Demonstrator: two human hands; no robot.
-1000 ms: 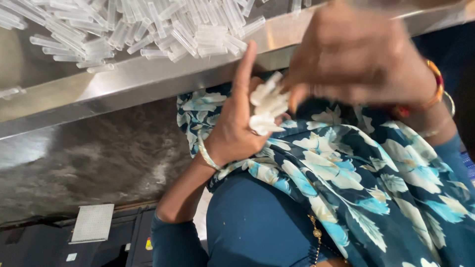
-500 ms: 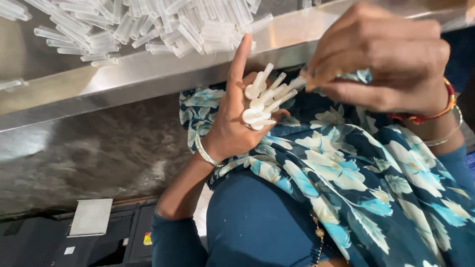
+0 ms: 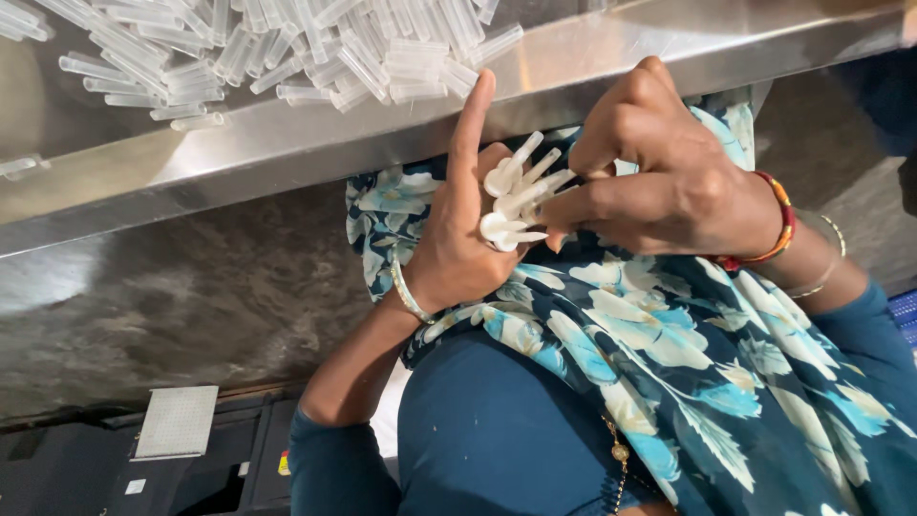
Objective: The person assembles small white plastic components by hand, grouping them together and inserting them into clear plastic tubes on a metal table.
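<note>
**White plungers fanned up and to the right**

A pale square label (image 3: 175, 421) sits low on the dark cabinet. Clear tubes (image 3: 267, 48) litter the steel table (image 3: 287, 153). Her left hand (image 3: 458, 239) clasps white plungers (image 3: 516, 196) above her lap, stems slanting up-right; her right hand (image 3: 659, 182) pinches their tips.

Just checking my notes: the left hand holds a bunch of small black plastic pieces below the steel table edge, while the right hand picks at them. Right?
Not quite. In the head view, the small plastic pieces in the left hand are white, not black. The rest holds: the right hand picks at them below the steel table edge.
</note>
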